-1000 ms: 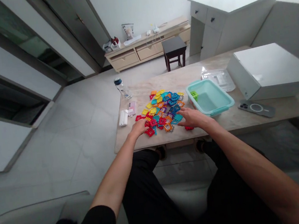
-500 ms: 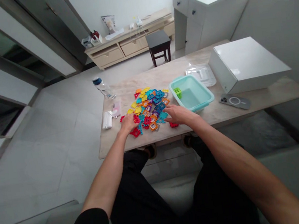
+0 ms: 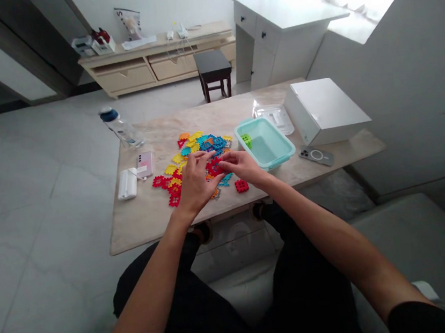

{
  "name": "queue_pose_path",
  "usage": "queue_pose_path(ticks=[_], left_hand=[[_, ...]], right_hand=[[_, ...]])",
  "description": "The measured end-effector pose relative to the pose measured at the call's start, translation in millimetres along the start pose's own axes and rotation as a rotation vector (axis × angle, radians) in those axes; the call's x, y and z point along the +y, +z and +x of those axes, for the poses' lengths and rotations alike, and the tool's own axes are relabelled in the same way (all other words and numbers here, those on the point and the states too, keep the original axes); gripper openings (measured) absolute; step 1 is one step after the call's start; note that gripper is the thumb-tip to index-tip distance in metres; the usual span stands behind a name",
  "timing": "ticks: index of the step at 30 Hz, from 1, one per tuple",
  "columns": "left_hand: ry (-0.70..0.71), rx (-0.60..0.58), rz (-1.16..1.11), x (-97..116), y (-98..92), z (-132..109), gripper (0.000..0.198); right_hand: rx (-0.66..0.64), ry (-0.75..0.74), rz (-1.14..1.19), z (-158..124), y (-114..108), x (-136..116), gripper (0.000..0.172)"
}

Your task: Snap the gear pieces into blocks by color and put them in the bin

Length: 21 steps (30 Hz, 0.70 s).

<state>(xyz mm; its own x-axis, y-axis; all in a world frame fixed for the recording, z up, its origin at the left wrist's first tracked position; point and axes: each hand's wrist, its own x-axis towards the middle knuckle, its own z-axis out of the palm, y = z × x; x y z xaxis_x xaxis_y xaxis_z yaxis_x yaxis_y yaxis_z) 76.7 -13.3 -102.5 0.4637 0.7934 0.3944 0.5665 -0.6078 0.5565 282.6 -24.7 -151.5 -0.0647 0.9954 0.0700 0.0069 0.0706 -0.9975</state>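
Over the heap of colourful interlocking plastic pieces (image 3: pixel 218 142), both hands meet at a red interlocking piece (image 3: pixel 214 166). My left hand (image 3: pixel 195 186) is curled, its thumb and fingers at the left side of that piece. From the right, my right hand (image 3: pixel 242 165) pinches the same piece between thumb and fingers. Part of the heap is hidden behind the hands. Several red and yellow pieces (image 3: pixel 172 183) lie flat to the left of my left hand. A red cube-like block (image 3: pixel 241 185) sits on the table below my right hand.
A teal tub (image 3: pixel 270 144) holding a green block (image 3: pixel 247 141) stands right of the heap, with a clear lid (image 3: pixel 274 118) behind it. Farther right are a white box (image 3: pixel 327 113) and a grey phone (image 3: pixel 316 155). A bottle (image 3: pixel 120 129), pink phone (image 3: pixel 145 164) and white packet (image 3: pixel 128 184) lie left.
My hands have come together over the heap and now hold a red piece between them; before, they were apart at its two sides. The view has also shifted.
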Motion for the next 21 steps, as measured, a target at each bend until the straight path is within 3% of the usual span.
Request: queue_pose_path(ticks=[5,10,13,17,21], left_hand=[[-0.276,-0.058,-0.374,-12,-5.5,0,0.026],[-0.398,-0.138,-0.514,-21,-9.5,-2,0.018],[-0.468,-0.083,-0.565,-23,-6.2,-1,0.013],[-0.692,-0.014,-0.785,-25,1.2,0,0.020],[-0.689,-0.030,-0.834,-25,3.3,-1,0.029]], right_hand=[[-0.080,-0.154,-0.268,0,-1,-12,0.031],[-0.028,-0.139,-0.218,3,10,-5,0.051],[0.038,-0.156,-0.293,1,13,-4,0.057],[0.052,-0.232,-0.556,-5,16,-9,0.062],[0.070,-0.309,-0.746,-11,20,-13,0.054]])
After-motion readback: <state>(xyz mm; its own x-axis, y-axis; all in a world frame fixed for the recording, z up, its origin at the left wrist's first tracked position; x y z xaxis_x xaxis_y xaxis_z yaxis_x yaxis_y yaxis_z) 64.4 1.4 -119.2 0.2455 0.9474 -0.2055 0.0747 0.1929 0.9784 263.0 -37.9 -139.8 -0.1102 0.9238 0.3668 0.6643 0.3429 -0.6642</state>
